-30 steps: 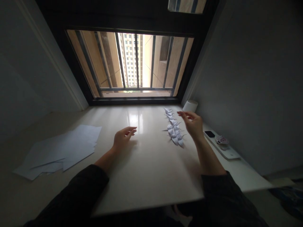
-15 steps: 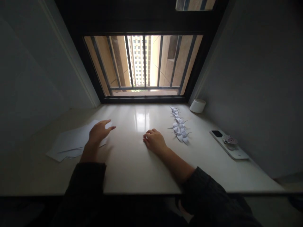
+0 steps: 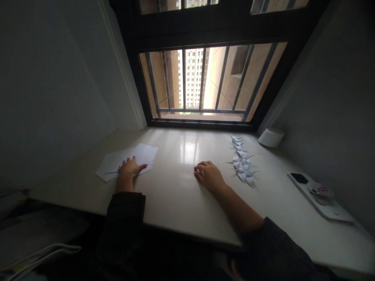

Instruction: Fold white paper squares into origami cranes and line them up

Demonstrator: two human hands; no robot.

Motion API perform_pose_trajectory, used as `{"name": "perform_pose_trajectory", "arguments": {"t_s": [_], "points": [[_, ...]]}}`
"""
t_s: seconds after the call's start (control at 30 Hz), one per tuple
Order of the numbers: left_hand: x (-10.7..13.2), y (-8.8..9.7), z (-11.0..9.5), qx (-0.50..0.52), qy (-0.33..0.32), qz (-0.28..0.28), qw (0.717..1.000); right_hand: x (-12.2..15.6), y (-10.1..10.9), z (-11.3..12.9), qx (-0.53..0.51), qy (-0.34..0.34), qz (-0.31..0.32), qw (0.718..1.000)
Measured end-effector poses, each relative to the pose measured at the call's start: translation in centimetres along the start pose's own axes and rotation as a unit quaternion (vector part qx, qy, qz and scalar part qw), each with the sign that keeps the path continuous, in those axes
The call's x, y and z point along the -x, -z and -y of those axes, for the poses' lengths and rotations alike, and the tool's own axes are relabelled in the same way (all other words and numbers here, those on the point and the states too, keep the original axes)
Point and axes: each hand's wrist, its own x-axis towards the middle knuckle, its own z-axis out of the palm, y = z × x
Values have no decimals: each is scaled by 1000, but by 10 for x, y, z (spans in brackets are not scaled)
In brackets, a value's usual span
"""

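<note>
My left hand (image 3: 128,168) lies on a loose pile of white paper sheets (image 3: 146,153) at the left of the white surface. Its fingers are spread and the thumb points right, covering part of the sheets. Near the middle, my right hand (image 3: 209,175) rests on the surface with its fingers curled inward. I see nothing in it. Just right of it, a row of small folded white paper cranes (image 3: 243,164) runs toward the window, the nearer ones bunched closely together.
A white phone (image 3: 328,205) with a round grip (image 3: 320,189) on its back lies at the right. Behind it a white rounded object (image 3: 271,137) stands near the wall. A dark-framed window (image 3: 202,124) with bars closes off the far side.
My left hand has come down from above the paper sheets onto them, fingers spreading. My right hand stays in about the same place by the cranes. The view has turned left and tilted.
</note>
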Motion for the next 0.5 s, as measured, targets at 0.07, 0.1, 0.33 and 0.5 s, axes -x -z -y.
{"name": "perform_pose_trajectory", "arguments": {"t_s": [0.07,0.1,0.33,0.5], "points": [[-2,2,2,8,-5,-24,1000,0,1,0,2,-4,3,1000],[-3,3,3,13,4,-29,999,0,1,0,4,-5,6,1000],[-4,7,5,14,0,-104,995,-1,3,0,11,-1,9,1000],[-7,6,4,27,-14,-113,993,-1,3,1,18,-1,12,1000]]}}
